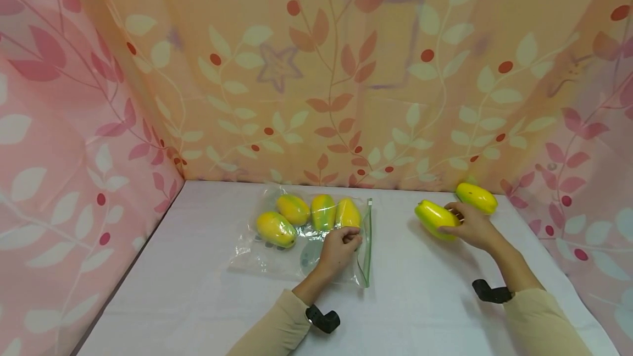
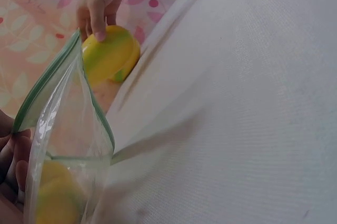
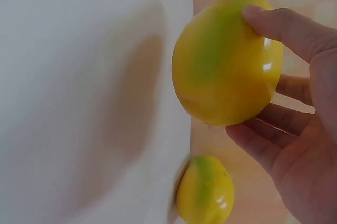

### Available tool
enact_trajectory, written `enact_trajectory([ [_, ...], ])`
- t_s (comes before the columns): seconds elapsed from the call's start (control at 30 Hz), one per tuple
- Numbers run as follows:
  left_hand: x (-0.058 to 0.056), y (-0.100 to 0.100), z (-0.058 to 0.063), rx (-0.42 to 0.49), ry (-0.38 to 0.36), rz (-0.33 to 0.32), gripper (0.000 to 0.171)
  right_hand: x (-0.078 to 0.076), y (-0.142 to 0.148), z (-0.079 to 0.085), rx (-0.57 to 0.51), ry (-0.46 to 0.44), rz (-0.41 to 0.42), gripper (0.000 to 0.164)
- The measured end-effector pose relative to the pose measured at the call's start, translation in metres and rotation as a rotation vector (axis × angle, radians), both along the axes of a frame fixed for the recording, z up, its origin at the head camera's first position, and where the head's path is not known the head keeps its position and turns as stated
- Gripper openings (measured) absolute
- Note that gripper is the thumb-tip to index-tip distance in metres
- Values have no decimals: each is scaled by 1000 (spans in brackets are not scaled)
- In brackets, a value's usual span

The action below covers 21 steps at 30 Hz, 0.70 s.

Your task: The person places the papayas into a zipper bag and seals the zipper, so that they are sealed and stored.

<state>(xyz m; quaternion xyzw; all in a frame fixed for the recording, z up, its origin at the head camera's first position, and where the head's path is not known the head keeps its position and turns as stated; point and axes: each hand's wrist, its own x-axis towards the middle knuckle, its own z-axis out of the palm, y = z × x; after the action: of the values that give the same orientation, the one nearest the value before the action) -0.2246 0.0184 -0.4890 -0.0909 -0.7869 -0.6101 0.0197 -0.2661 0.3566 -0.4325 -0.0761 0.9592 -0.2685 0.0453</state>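
A clear zip bag with a green zip edge lies on the table, its mouth facing right and gaping in the left wrist view. Inside it are several yellow-green mangoes. The left hand pinches the bag's upper layer near the zip edge. To the right, a mango is in the grip of the right hand, thumb on one side and fingers on the other. That mango is held above the table, its shadow falling on the white cloth. Another mango lies behind the right hand.
White cloth covers the table. Patterned fabric hangs along the back edge, with pink leafy fabric at the left and more at the right. A black wrist device sits on each forearm.
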Motion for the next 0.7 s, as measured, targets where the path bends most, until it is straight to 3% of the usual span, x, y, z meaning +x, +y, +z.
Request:
enact_trajectory([
  [0.7, 0, 0, 1, 0, 23, -4, 21, 18, -39, 10, -65, -31, 117, 64],
])
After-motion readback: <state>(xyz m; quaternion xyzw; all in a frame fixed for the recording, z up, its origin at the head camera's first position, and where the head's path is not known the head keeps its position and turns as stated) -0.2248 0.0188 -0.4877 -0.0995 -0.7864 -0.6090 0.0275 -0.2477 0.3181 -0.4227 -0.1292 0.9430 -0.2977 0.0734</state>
